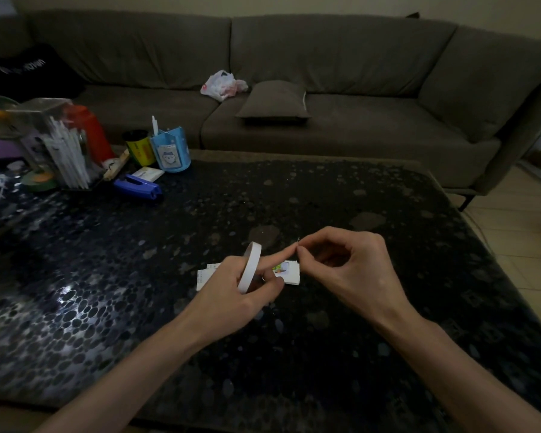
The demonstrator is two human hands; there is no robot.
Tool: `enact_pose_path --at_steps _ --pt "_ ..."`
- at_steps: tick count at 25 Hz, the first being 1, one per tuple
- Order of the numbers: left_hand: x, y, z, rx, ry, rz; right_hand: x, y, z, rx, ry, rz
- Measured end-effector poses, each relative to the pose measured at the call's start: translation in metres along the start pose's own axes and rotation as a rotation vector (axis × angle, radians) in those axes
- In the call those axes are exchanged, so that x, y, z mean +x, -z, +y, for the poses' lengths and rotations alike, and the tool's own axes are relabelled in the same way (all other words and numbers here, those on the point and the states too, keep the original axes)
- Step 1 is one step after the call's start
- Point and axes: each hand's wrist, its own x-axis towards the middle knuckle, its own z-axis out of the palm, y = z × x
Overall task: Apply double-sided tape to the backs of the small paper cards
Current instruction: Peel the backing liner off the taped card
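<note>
Tape roll: a slim white ring of double-sided tape (251,267), standing on edge in the left hand above the cards.
Left hand: the left hand (241,292) grips the roll with fingers and thumb curled round its lower rim, while the index finger sticks out straight towards the right hand.
Right hand: the right hand (347,264) has thumb and forefinger pinched together just at the tip of that left index finger, the other fingers loosely curled. We take the pinch to be on the tape end, though the strip itself is too small and dim to make out.
Cards: the small paper cards (289,271) lie flat on the table in a low pile right under both hands, partly hidden by them. One shows a printed picture, so it sits face up.
Table: a dark, speckled, glossy table (325,195).
How the tape will handle: we judge it light, thin and limp. It will curl back and stick to skin or to itself, so we would hold it by the very end only and keep it taut between roll and pinch.
How the cards will handle: light, slightly stiff paper that creases easily and slides on the glossy top. We would lift one by its edge, turn it face down and pin a corner with a fingertip before pressing tape on.
</note>
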Motion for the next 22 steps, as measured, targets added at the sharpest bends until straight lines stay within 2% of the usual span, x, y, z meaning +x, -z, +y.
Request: enact_pose_path --at_steps 22 --pt "0.0012 0.0015 -0.0002 -0.018 0.019 0.008 -0.0003 -0.0005 0.0016 -0.012 0.013 -0.012"
